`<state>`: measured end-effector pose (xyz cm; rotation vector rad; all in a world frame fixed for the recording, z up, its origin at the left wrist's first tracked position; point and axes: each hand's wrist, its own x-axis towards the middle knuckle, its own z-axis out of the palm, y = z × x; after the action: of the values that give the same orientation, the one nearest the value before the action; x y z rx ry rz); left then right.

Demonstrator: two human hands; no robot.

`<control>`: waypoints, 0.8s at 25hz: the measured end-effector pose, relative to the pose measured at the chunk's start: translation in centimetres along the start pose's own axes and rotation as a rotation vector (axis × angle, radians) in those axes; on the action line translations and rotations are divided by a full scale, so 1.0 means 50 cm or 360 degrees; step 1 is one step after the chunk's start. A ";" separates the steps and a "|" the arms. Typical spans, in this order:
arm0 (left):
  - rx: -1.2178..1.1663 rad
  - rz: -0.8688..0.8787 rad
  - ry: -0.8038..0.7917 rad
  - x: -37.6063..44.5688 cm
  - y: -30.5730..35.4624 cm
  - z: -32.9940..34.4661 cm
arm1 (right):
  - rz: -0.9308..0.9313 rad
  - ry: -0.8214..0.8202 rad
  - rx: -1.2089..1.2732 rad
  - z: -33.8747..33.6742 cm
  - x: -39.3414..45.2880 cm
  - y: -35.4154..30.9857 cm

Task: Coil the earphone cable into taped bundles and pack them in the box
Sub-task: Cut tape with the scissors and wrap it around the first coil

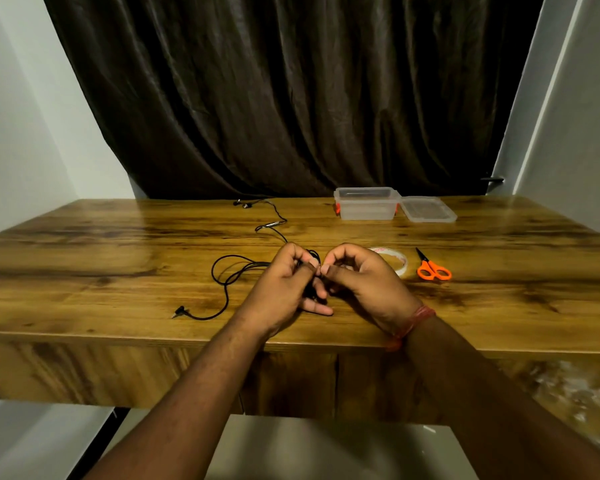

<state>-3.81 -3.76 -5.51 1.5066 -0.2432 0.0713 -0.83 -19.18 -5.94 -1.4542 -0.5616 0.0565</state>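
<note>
My left hand (284, 282) and right hand (361, 282) meet over the middle of the tabletop (118, 244), fingertips almost touching, and both are curled around a bit of the black cable (222, 271). The left grips what looks like a small gathered part of it; the right pinches it at the fingertips. How many turns sit in there I can't tell, my fingers hide them.

So I judge I'm early in the coiling. Most of the cable lies loose: one big loop just left of my hand, a tail running to the plug (179, 311) near the front edge, another run snaking away to the earbuds (242, 203) at the far edge. No tape on anything yet, no bundle finished.

Just behind my right hand sits the tape (400, 263), partly hidden, and beside it the scissors (433, 270), untouched. Farther back, the box (366, 204) stands open and looks empty, its lid (428, 209) lying right beside it.

Count: one cable, one plug, two earbuds as far as I can make out, one tape roll, one pair of scissors, one box, one lid.
</note>
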 end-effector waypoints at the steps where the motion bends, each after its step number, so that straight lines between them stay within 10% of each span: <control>1: 0.0012 -0.0003 0.0003 0.001 -0.001 -0.001 | 0.0011 0.0010 -0.0005 -0.001 0.001 0.001; 11: -0.0152 -0.0022 -0.0043 0.000 0.007 -0.003 | 0.0054 -0.0057 0.0081 -0.015 -0.005 0.000; 20: -0.0431 -0.0065 -0.0134 -0.003 0.013 -0.020 | -0.0109 0.0381 0.0015 -0.029 -0.003 -0.006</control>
<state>-3.95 -2.71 -4.97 1.2454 -0.2780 -0.0563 -0.48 -20.62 -5.73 -1.4078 -0.4139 -0.1673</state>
